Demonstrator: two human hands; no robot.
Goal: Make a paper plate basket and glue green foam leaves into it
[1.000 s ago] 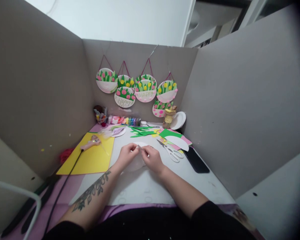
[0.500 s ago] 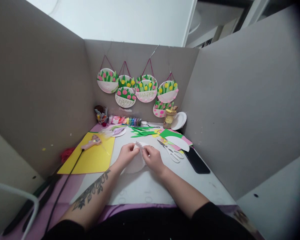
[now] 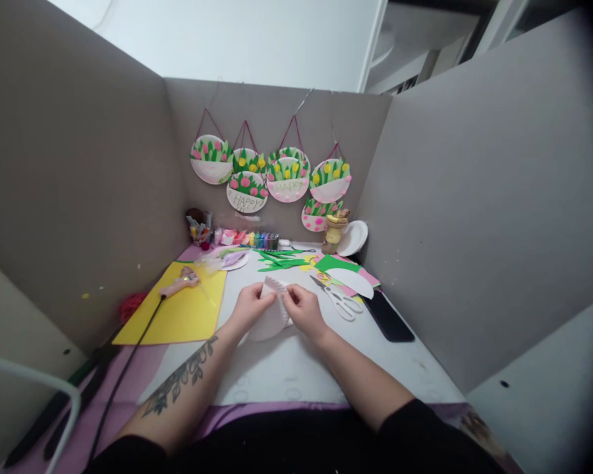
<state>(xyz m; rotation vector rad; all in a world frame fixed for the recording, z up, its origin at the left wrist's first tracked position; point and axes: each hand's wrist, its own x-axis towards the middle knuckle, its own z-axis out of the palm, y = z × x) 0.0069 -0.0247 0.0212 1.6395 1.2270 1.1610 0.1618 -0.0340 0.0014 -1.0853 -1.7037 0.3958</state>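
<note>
Both hands grip a white paper plate (image 3: 267,324) with a ridged rim, held tilted just above the table. My left hand (image 3: 253,304) pinches its left side, thumb on the near face. On the right side, my right hand (image 3: 304,308) pinches the ridged edge between thumb and fingers. Part of the plate is hidden behind the fingers. To the right of my right hand lie white-handled scissors (image 3: 343,306), blades pointing away to the left. A cut white plate piece (image 3: 352,282) rests just beyond them.
Left, a hot glue gun (image 3: 180,283) with a black cord lies on yellow sheets (image 3: 172,322). Green paper leaves (image 3: 281,261) lie at the back, near paint bottles (image 3: 257,239). A black phone (image 3: 389,317) is on the right. Decorated plates (image 3: 289,179) hang on the back panel.
The plate has turned slightly in my hands, so more of its ridged rim shows between them. My right hand has shifted its hold a little along the edge.
</note>
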